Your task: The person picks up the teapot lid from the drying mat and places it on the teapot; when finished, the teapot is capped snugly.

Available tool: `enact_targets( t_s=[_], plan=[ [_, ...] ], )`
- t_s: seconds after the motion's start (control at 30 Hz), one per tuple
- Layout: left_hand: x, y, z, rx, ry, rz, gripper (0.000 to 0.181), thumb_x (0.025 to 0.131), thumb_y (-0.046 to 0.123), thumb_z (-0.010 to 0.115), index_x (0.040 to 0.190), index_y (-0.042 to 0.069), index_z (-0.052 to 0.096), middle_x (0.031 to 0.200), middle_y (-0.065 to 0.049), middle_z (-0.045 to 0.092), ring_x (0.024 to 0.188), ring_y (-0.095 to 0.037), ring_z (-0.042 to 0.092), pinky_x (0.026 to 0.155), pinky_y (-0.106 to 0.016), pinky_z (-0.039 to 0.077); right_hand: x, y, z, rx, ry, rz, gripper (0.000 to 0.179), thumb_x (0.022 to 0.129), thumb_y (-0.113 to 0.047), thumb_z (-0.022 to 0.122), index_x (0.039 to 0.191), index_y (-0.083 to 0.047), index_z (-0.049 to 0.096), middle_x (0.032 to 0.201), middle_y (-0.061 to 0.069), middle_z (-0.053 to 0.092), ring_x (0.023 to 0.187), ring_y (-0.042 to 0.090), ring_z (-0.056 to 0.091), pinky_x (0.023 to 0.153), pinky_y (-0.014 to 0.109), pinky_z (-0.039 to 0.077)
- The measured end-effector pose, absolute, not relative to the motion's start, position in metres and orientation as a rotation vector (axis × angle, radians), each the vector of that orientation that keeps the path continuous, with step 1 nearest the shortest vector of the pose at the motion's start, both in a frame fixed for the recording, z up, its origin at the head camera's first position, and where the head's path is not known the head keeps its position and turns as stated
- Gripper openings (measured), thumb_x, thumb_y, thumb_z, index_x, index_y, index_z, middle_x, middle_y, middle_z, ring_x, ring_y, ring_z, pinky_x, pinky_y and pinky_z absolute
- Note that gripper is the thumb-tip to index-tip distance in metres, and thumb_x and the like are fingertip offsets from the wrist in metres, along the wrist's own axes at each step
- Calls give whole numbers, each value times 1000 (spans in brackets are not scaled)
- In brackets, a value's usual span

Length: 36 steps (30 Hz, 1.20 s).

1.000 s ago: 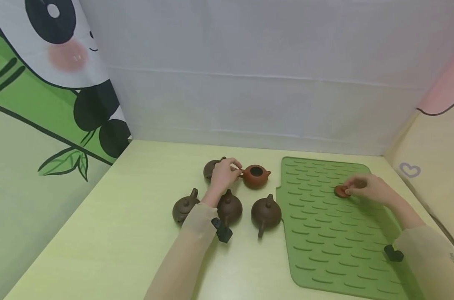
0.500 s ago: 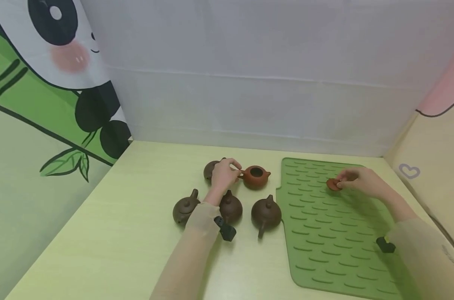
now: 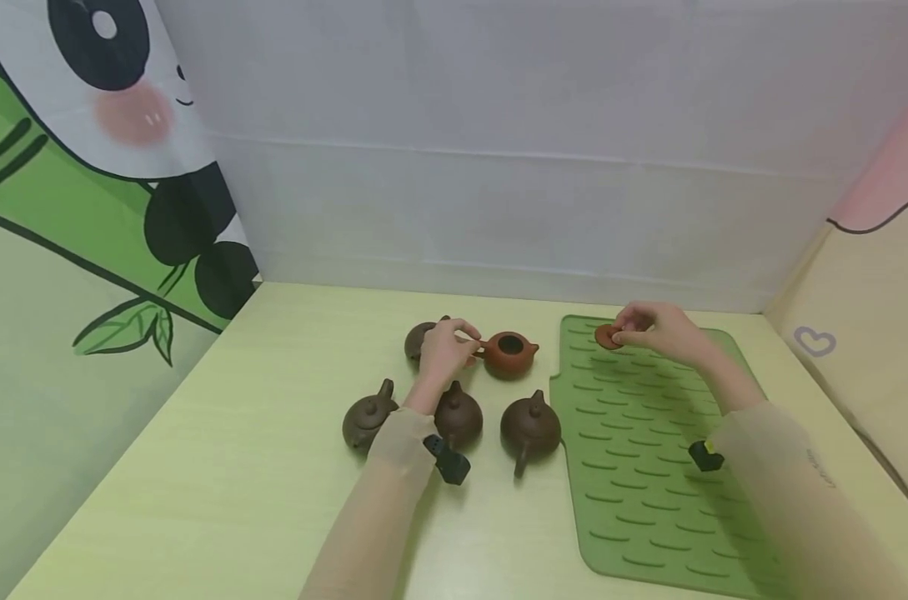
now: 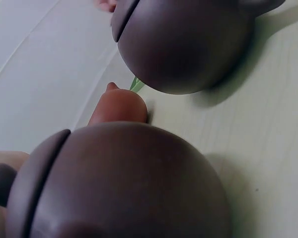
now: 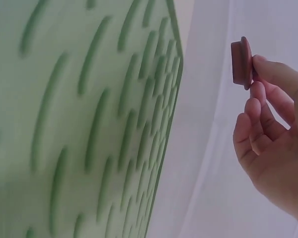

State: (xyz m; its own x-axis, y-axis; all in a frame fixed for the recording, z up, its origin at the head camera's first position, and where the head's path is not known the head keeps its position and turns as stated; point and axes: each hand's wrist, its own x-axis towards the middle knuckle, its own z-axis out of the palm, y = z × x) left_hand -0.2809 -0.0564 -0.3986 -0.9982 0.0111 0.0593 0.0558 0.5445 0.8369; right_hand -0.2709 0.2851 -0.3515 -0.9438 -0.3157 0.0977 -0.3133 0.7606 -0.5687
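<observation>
A reddish-brown teapot (image 3: 509, 357) stands lidless on the table, its round mouth dark and its spout pointing right. My left hand (image 3: 444, 352) pinches the handle on its left side. Between thumb and fingers, my right hand (image 3: 659, 332) holds the small reddish lid (image 3: 607, 337) above the far left part of the green mat. In the right wrist view the lid (image 5: 242, 63) is seen edge-on, gripped at its knob side, with its inner rim facing away from the palm. Dark teapots fill most of the left wrist view, with the red teapot (image 4: 120, 106) partly hidden behind one.
Several lidded dark brown teapots stand near my left arm: one at the left (image 3: 368, 421), one partly behind my wrist (image 3: 459, 417), one by the mat (image 3: 531, 427), and one behind my hand (image 3: 418, 340). The green mat (image 3: 649, 533) covers the right side of the table.
My right hand has lifted the lid off the mat and carried it left and away from me, toward the red teapot. The left hand stays at the handle.
</observation>
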Motion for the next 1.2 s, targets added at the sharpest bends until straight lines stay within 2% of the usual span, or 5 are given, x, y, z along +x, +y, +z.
enact_targets(
  t_s=[0.13, 0.37, 0.57, 1.2],
  plan=[
    [-279, -57, -396, -66, -2713, -1487, 12, 92, 11, 67, 101, 7, 73, 94, -15, 77, 77, -28, 76, 56, -21, 52, -281, 263, -351, -551, 2934, -1024, 20, 93, -27, 69, 105, -10, 67, 88, 7, 65, 81, 15, 56, 72, 31, 44],
    [-279, -58, -396, -49, -2719, -1456, 9, 91, 11, 68, 98, 7, 73, 91, -15, 78, 76, -28, 76, 54, -18, 48, -294, 225, -352, -590, 2885, -1177, 23, 92, -29, 70, 106, -11, 67, 87, 3, 61, 83, 16, 55, 72, 30, 44],
    [-279, -57, -395, -41, -2714, -1471, 8, 91, 10, 68, 97, 8, 73, 92, -15, 78, 76, -27, 76, 55, -19, 50, -304, 201, -359, -622, 2827, -1278, 24, 92, -29, 70, 107, -11, 67, 89, 6, 59, 84, 18, 55, 75, 31, 45],
    [-279, -58, -394, -51, -2723, -1461, 10, 91, 10, 68, 99, 7, 74, 90, -14, 78, 75, -27, 75, 53, -17, 45, -304, 165, -372, -678, 2758, -1471, 20, 91, -22, 71, 107, -10, 70, 85, 3, 61, 83, 17, 58, 80, 32, 45]
  ],
)
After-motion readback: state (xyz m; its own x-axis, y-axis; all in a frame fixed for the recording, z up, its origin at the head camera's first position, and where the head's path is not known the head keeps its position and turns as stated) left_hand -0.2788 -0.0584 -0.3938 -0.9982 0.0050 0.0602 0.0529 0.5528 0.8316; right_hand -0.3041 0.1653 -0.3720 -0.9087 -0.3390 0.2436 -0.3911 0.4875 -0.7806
